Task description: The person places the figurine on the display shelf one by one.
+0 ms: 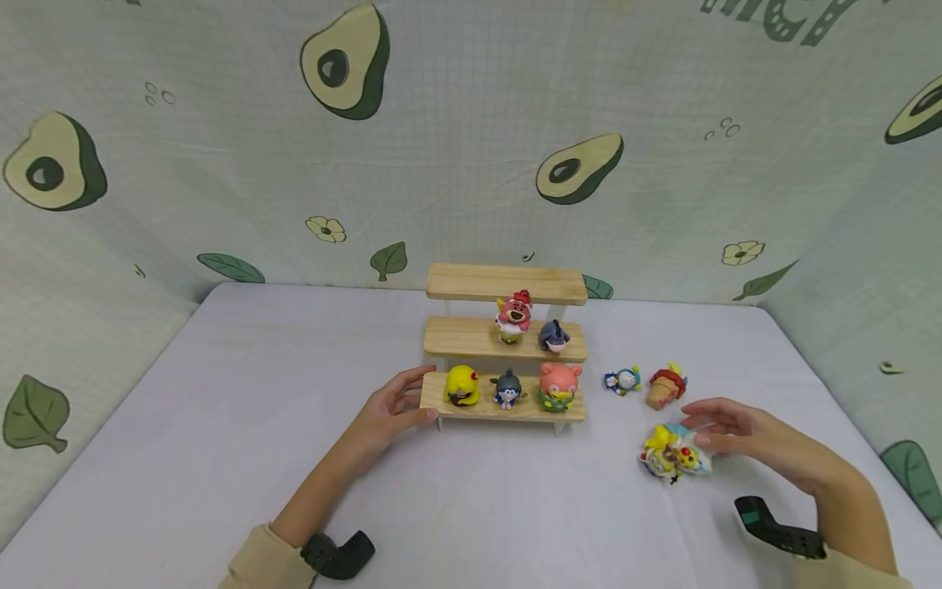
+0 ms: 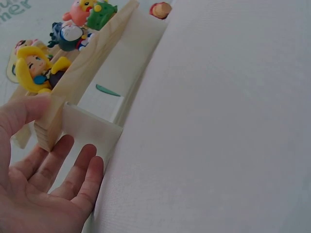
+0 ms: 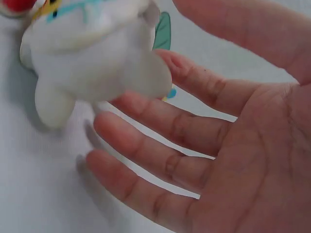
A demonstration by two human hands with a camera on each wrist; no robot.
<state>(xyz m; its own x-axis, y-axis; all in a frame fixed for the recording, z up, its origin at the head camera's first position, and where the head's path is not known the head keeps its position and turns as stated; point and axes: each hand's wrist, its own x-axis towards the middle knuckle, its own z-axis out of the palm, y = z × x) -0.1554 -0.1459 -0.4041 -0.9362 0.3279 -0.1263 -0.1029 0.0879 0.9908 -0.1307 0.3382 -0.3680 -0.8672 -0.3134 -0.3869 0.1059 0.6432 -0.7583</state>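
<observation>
My left hand [image 1: 393, 405] holds the left end of the lowest step of a three-tier wooden display stand [image 1: 505, 337]. In the left wrist view its thumb lies on the step's end and the fingers reach underneath. A yellow-hooded figurine [image 1: 462, 386], a grey-hooded figurine [image 1: 507, 388] and a pink figurine [image 1: 559, 387] stand on that step. On the middle step are a pink bear figurine [image 1: 513, 316] and a blue-grey donkey figurine [image 1: 554, 336]. At the right, my right hand [image 1: 746, 429] has loosely bent fingers beside a white figurine [image 3: 92, 63] in a cluster of figurines.
Right of the stand lie a small blue-and-white figurine [image 1: 622, 380] and a figurine with a red top and cone-like base [image 1: 666, 387]. A yellow-starred figurine [image 1: 660, 450] lies in the cluster on the white table [image 1: 471, 507]. Avocado-print cloth [image 1: 456, 147] hangs behind.
</observation>
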